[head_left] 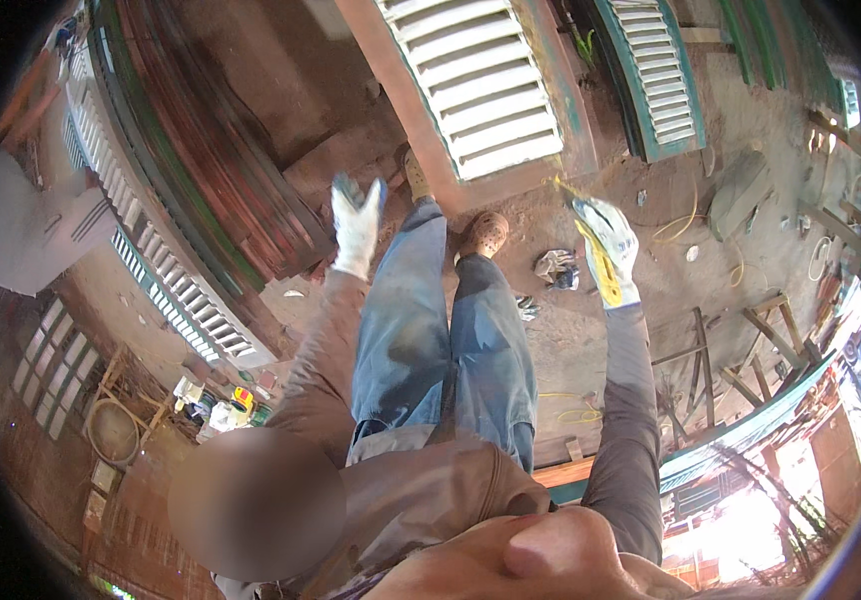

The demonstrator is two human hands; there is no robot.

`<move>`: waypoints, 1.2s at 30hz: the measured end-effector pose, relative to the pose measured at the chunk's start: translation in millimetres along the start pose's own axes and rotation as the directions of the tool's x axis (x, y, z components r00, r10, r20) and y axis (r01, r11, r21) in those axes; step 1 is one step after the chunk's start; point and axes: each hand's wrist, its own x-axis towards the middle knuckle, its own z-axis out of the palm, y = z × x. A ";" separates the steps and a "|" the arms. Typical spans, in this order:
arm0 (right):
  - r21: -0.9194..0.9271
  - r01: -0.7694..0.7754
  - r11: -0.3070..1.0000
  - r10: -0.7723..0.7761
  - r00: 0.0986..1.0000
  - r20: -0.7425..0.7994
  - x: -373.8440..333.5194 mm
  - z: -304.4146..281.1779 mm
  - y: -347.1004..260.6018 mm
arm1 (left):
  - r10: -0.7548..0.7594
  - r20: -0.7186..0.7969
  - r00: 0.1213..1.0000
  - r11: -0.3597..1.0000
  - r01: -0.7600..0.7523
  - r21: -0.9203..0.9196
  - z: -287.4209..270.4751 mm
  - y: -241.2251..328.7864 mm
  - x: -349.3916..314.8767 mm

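In a white glove, my left hand (356, 228) is held out in the air with its thumb and fingers apart and nothing in it. My right hand (619, 240), gloved as well, is closed around a long, slim yellow tool (604, 272); its exact kind is not clear. A thin, yellowish tip (563, 186) points up and left from this hand toward the lower corner of a louvred shutter. That shutter has white slats (481, 90) and a worn brown frame (583, 120), and it stands just ahead of my feet.
A second louvred shutter with a teal frame (689, 118) stands to the right. Long stacked boards (201, 150) fill the left side. A crumpled bag (557, 268) and a loose glove (527, 308) lie on the dirt floor. Wooden trestles (777, 335) stand at the right.
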 end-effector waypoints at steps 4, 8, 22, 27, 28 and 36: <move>-0.267 0.210 0.941 -0.221 0.975 -0.010 3.5 24.6 35.8 | -0.031 0.057 0.998 0.881 0.000 0.472 -9.2 -96.3 -101.8; -0.377 -0.076 0.923 0.013 0.986 -0.167 0.6 78.5 30.6 | -0.091 0.143 0.986 0.705 -0.038 0.708 -7.8 -130.9 -176.6; -0.373 -0.257 0.892 0.095 0.911 -0.402 -4.7 69.6 23.3 | -0.654 0.100 0.750 0.166 0.014 0.986 -27.2 -127.5 -212.2; -0.428 -0.328 0.842 0.185 0.922 -0.341 0.8 90.6 0.3 | -0.629 0.043 0.776 0.126 0.048 0.991 -33.9 -145.9 -204.9; -0.437 -0.335 0.835 0.197 0.923 -0.330 2.1 94.6 -5.6 | -0.630 0.046 0.775 0.121 0.040 0.992 -36.1 -148.4 -203.8; -0.574 -0.198 0.795 0.124 0.978 -0.165 11.2 130.0 -50.4 | -0.593 0.056 0.803 0.118 0.017 0.993 -53.4 -160.3 -191.3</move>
